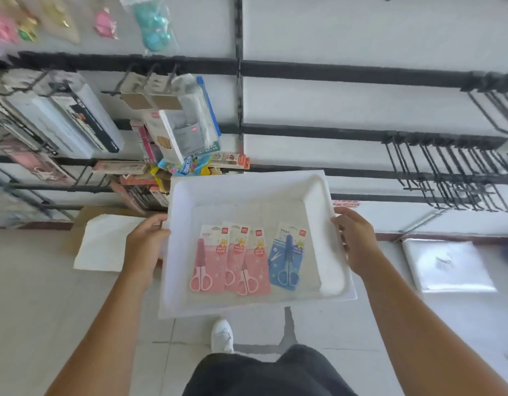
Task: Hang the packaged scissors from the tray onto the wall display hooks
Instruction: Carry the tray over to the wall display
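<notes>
Arms outstretched, fingers of left hand (145,245) and right hand (357,241) clamped on tray (247,190) edges

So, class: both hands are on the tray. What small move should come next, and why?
Probably free the right hand while the left hand steadies the tray. Both hands grip its sides, so neither can lift the blue scissors pack toward the empty hooks.
</notes>
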Action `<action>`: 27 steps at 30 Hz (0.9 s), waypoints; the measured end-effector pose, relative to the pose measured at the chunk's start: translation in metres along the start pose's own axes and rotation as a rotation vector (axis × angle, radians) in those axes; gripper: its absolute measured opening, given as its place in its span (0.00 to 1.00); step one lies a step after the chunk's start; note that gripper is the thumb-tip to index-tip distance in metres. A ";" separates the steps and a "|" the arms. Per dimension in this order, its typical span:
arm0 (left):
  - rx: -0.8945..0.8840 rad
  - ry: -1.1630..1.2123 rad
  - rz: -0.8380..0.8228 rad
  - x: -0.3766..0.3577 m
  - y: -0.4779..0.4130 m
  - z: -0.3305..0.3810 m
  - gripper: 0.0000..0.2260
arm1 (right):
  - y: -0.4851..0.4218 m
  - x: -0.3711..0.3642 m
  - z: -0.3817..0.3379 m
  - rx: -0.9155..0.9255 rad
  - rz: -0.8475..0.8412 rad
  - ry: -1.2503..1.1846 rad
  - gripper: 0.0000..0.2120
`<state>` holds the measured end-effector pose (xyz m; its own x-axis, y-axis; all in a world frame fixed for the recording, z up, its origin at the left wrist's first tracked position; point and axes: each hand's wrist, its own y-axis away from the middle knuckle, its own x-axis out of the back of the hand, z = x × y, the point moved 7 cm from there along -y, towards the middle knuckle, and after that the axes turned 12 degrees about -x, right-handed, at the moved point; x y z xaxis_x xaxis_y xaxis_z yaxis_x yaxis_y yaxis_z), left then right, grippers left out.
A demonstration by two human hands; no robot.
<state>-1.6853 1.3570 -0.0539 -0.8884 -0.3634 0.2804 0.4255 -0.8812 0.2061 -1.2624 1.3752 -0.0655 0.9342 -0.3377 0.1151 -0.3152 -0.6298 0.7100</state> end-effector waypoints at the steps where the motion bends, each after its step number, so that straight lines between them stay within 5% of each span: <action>1: 0.007 -0.006 -0.023 -0.001 -0.010 -0.001 0.13 | -0.001 -0.004 0.001 -0.002 0.013 -0.003 0.10; 15: 0.163 -0.182 -0.198 -0.034 -0.056 -0.087 0.18 | -0.067 -0.032 0.055 -0.203 0.078 -0.002 0.14; 21: 0.244 -0.184 -0.203 -0.056 -0.064 -0.130 0.32 | -0.105 -0.047 0.069 -0.256 0.047 0.087 0.18; 27: 0.248 -0.202 -0.192 -0.072 -0.085 -0.156 0.33 | -0.135 -0.068 0.079 -0.288 0.015 0.124 0.22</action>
<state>-1.6841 1.4110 -0.2376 -0.9146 -0.1097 0.3892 0.3054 -0.8184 0.4867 -1.2963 1.4278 -0.2242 0.9488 -0.2462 0.1980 -0.2848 -0.3953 0.8733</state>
